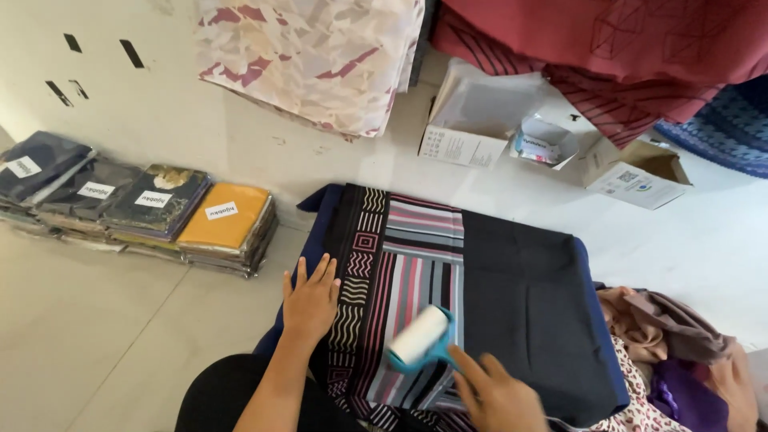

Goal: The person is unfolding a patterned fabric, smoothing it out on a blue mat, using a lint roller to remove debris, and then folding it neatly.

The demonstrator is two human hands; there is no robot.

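The right hand [498, 396] grips the teal handle of a lint roller [422, 338], its white roll resting on the folded dark cloth [496, 288] with striped bands. The left hand [310, 300] lies open and flat on that cloth's left border. Left of the cloth, stacks of packed fabrics [144, 210] sit on the pale floor [96, 336]; beyond it stand open cardboard boxes [480, 120]; bare floor lies between.

Single head-worn view, steeply downward and close over the folded cloth [480, 296] on the floor [120, 336]
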